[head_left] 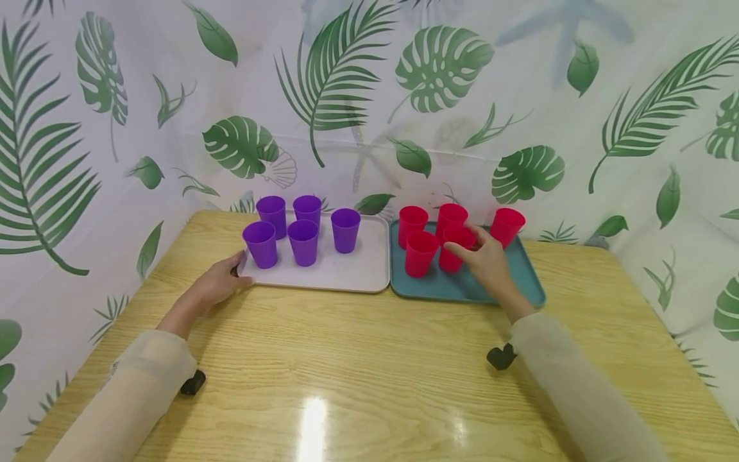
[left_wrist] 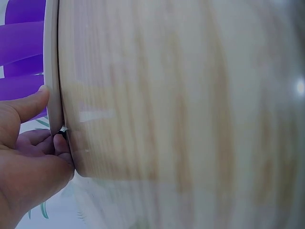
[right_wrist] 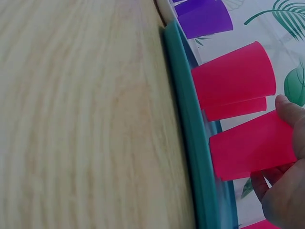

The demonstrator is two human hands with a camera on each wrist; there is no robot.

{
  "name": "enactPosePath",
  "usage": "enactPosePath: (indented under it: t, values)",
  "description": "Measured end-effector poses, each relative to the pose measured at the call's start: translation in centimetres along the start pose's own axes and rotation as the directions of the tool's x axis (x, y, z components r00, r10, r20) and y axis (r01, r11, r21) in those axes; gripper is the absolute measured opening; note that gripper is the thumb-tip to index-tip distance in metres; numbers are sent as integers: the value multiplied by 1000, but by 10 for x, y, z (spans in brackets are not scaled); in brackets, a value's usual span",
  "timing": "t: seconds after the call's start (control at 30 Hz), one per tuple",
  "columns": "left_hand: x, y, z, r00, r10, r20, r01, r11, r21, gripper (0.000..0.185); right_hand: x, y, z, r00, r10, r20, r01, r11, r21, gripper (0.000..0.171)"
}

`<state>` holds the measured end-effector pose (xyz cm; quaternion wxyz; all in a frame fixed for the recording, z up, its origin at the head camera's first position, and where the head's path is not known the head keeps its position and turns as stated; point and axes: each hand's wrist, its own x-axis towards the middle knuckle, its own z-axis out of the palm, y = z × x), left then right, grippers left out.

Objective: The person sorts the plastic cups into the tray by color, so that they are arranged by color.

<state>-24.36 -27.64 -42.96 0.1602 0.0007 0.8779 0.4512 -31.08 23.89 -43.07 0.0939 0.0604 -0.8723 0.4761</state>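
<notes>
Several purple cups (head_left: 303, 242) stand on a white tray (head_left: 346, 269), and several red cups (head_left: 420, 253) stand on a teal tray (head_left: 462, 289) right beside it. My left hand (head_left: 225, 279) pinches the white tray's front left corner. In the left wrist view its thumb (left_wrist: 28, 107) lies on the tray rim (left_wrist: 53, 71) with the fingers curled beneath. My right hand (head_left: 482, 253) grips one red cup (head_left: 456, 250) that stands in the teal tray, seen in the right wrist view as the held cup (right_wrist: 252, 145) with the thumb (right_wrist: 288, 107) on its side.
Both trays sit at the back of a wooden table (head_left: 358, 359), close to a leaf-print cloth (head_left: 369, 96) that hangs behind and to the sides. Another red cup (right_wrist: 233, 76) stands just left of the held one. The teal tray rim (right_wrist: 193, 124) is raised.
</notes>
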Motion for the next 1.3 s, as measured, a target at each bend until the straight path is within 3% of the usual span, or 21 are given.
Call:
enactPosePath:
  t: [0.87, 1.07, 1.2, 1.3]
  values:
    - [3, 2, 1, 1000, -10, 5, 10, 1000, -11, 79, -6, 3, -1, 1000, -11, 17, 10, 1000, 26, 79]
    - [4, 2, -2, 1000, -8, -11, 8, 1000, 23, 81, -6, -3, -6, 999, -27, -20, 28, 998, 52, 78]
    - [-3, 2, -7, 998, 6, -61, 0, 996, 93, 80, -6, -13, -13, 993, -113, -12, 112, 991, -71, 78]
    - [-12, 6, -12, 985, 70, -156, -40, 981, 187, 74, -8, -27, -21, 975, -216, 57, 224, 945, -237, 82]
